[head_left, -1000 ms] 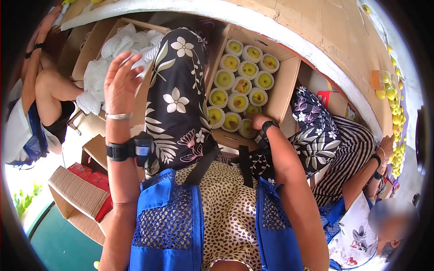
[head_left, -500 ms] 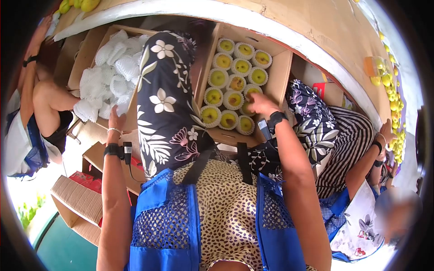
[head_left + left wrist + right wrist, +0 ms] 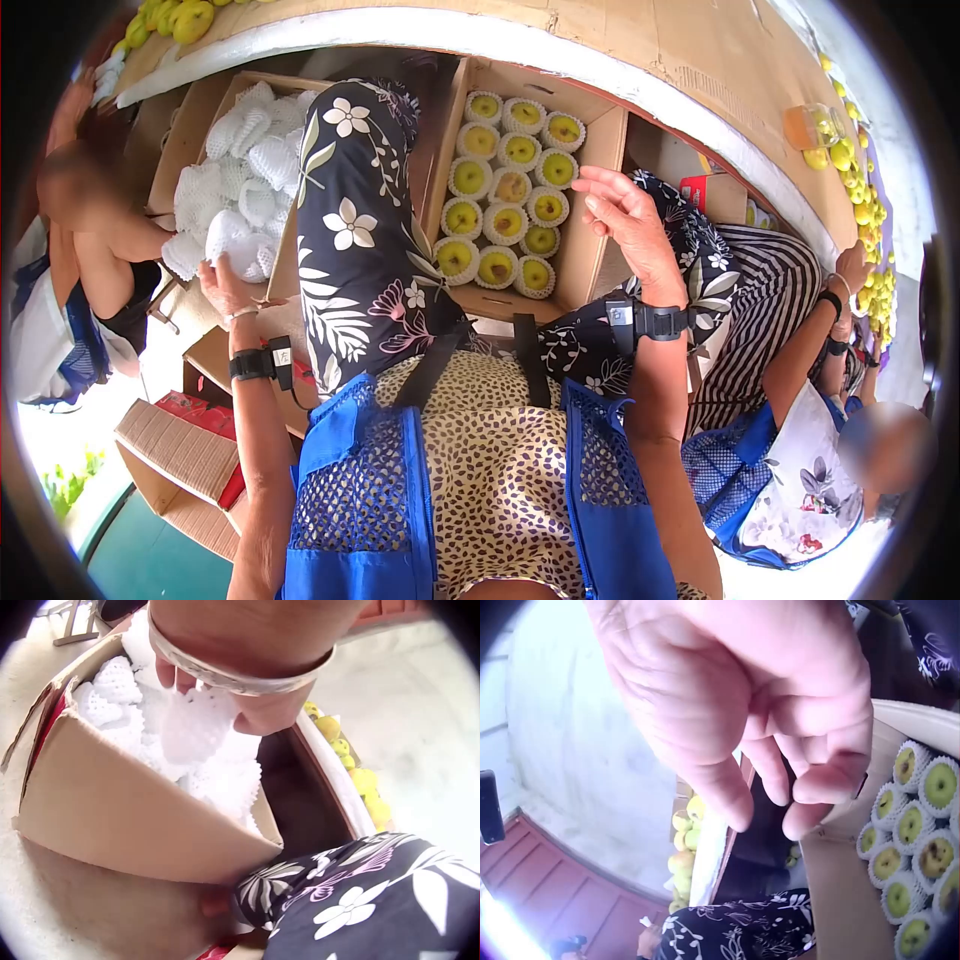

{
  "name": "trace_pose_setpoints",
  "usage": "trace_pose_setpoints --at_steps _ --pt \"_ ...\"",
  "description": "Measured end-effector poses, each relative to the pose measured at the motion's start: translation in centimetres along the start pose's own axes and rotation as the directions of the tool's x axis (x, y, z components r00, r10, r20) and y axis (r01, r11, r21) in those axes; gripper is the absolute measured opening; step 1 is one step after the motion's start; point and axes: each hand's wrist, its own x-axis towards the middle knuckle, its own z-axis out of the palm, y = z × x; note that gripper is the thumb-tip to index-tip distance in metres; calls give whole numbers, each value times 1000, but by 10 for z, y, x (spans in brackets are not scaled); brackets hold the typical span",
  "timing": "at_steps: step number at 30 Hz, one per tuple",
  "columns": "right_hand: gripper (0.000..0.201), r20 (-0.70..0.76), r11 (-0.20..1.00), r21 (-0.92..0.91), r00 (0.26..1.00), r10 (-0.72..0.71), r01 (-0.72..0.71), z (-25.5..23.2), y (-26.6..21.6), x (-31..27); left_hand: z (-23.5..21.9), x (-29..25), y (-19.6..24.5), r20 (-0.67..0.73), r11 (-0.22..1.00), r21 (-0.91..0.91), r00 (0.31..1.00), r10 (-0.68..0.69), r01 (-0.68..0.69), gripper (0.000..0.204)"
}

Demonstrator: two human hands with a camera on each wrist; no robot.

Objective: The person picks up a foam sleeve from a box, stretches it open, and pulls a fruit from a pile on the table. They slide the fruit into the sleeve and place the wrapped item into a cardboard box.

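Note:
In the head view my left hand (image 3: 227,288) is at the near edge of a pile of white foam net sleeves (image 3: 255,135). The left wrist view shows its thumb and fingers pinching one foam net sleeve (image 3: 196,727) above the others in a cardboard box (image 3: 142,802). My right hand (image 3: 632,225) hovers by the right wall of a second cardboard box (image 3: 598,190), fingers loosely bent and holding nothing. Rows of yellow-green apples (image 3: 519,151) sit in that box, each in a foam net; some have brown patches, as the right wrist view (image 3: 936,859) also shows.
A cardboard-covered table (image 3: 640,45) with a white edge curves across the far side, bearing yellow fruit (image 3: 865,200) and a clear tub (image 3: 812,127). My patterned trouser leg (image 3: 350,230) stands between the boxes. People sit on both sides. An opened carton (image 3: 175,450) lies lower left.
My left hand came down from above the foam sleeves and now pinches one. My right hand left the apples at the box's lower right and rose to the right.

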Motion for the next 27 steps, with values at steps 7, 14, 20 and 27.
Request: trace_pose_setpoints --at_steps 7,14,20,27 --pt "31 -121 975 202 990 -66 89 10 18 6 25 7 64 -152 944 -256 955 -253 209 37" --pt "32 -229 911 398 973 -21 113 1 39 5 54 8 86 -196 982 -189 978 -69 32 26" --pt "29 -207 907 409 978 -18 103 16 40 9 94 -39 151 186 842 -464 959 -212 276 23" --pt "34 168 963 212 965 -203 166 99 -21 -20 183 -150 205 624 823 -390 776 -94 413 9"
